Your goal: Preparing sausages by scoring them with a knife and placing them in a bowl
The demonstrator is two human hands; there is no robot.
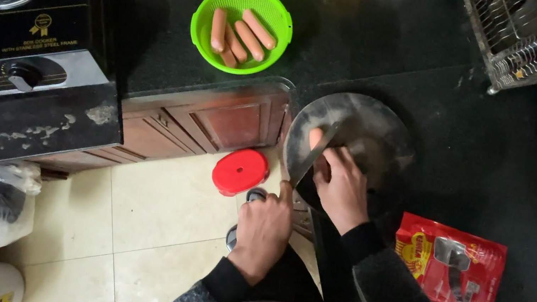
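Dark sleeves fill the bottom of the view, and from them 2 hands reach up to the bench edge. Closed in a fist, the left hand point(263, 229) grips the handle of a knife point(313, 156), whose blade slants up over a round metal plate point(372, 128). On that plate the right hand point(343, 188) has its fingers curled down narrow onto a sausage point(315, 137); only the pink end of the sausage shows past the fingertips, just beside the blade. Whether the blade is cutting into the sausage or only lying against it cannot be told.

The plate sits at the front edge of the dark bench point(497, 158), partly overhanging it beside the inner corner where the bench steps back. Behind that step, a green basket point(241, 28) holds 4 more sausages, well apart from the plate. A red sausage packet point(449, 266), torn open, lies on the bench to the right of the right forearm. A wire dish rack point(523, 40) stands at the far right corner of the bench. A gas stove point(15, 25) occupies the left end. Below the bench edge, a red round lid point(240, 172) shows against the tiled floor point(149, 225), near the wooden cabinet front point(215, 124).
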